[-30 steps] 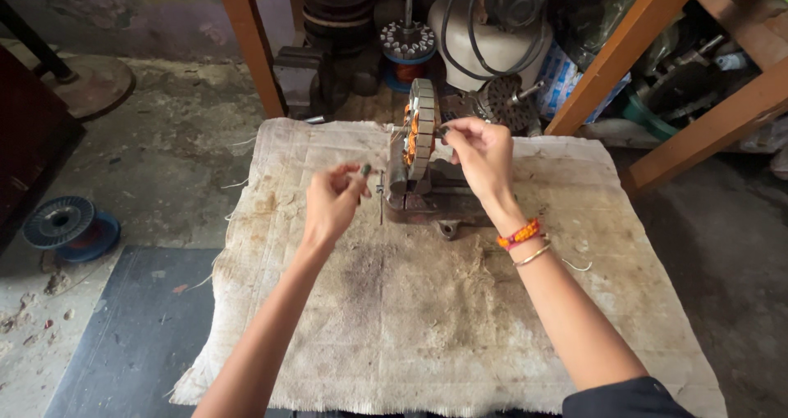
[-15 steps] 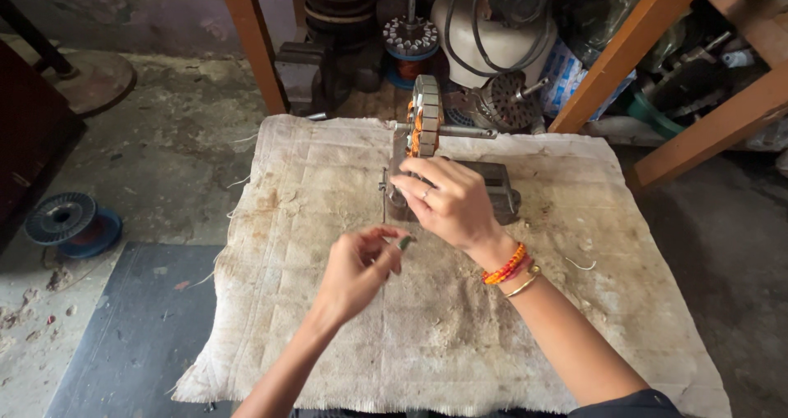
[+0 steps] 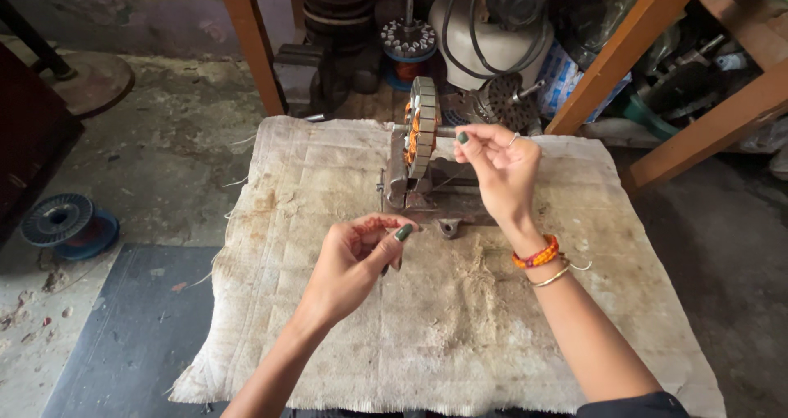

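Right hand (image 3: pixel 501 163) lifted back from the vise, fingertips pinched together beside the ribbed metal stator ring (image 3: pixel 422 126) clamped upright in the grey vise (image 3: pixel 427 196). Left hand (image 3: pixel 361 258) pinched shut over coarse burlap (image 3: pixel 460 336).

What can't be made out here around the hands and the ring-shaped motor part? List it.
Head view only:
- Anything pinched by the right hand: too thin to see against the cloth.
- What the left hand grips: hidden by its curled fingers.
- Far face of the stator ring: seen edge-on, turned away.
- Base of the metal stand: partly behind the right hand.
- Person's elbows: cut off by the bottom edge.
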